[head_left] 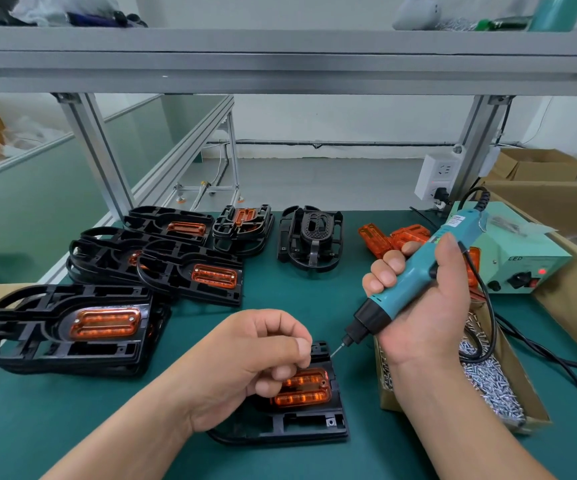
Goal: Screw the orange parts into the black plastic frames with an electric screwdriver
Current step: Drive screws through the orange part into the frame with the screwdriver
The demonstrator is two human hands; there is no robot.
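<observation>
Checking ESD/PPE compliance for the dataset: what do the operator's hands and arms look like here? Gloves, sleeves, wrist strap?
The left hand and right hand are both bare, with no gloves or finger cots. The left forearm and right forearm are uncovered down to the frame edge, so no sleeves show. No watch, ring, bracelet or wrist strap is visible on either side.

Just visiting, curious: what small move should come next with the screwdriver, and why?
Probably bring the screwdriver bit down to the upper-right corner of the orange part. The right hand grips the tool, its tip hovers beside the black frame, near the pinched fingertips of the left hand. Whether they hold a screw is unclear.
</observation>
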